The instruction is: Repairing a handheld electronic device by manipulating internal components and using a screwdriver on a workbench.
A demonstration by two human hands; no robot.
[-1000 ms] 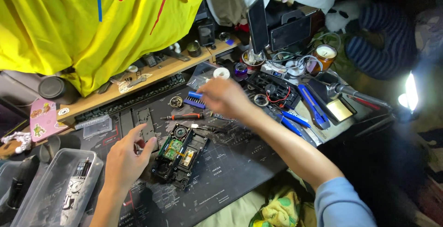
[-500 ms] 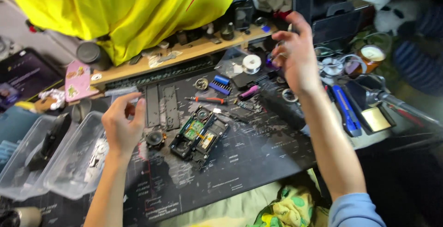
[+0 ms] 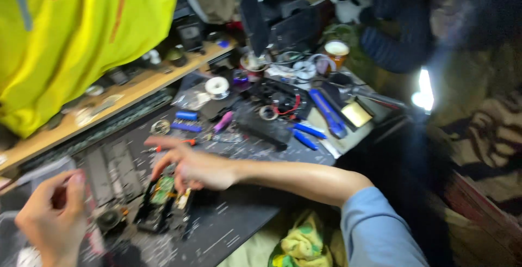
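My right hand (image 3: pixel 193 166) reaches across the dark work mat (image 3: pixel 239 223), fingers spread, resting over an opened black device with green circuit boards (image 3: pixel 160 204). One finger points left past a red-handled screwdriver (image 3: pixel 171 146). My left hand (image 3: pixel 51 215) is raised at the lower left, fingers curled as if pinching something small that I cannot make out. A round black part (image 3: pixel 109 218) lies just beside it on the mat. The frame is blurred by motion.
A wooden shelf (image 3: pixel 125 90) runs behind the mat under a yellow cloth (image 3: pixel 70 33). Solder spool (image 3: pixel 217 86), blue-handled tools (image 3: pixel 326 112), purple tool (image 3: pixel 223 121) and tangled wires (image 3: pixel 283 101) crowd the back right. A bright lamp (image 3: pixel 423 90) glares at right.
My right hand came down from the back of the bench to the opened device on the mat. The view swung right; my left hand stays raised at the left.
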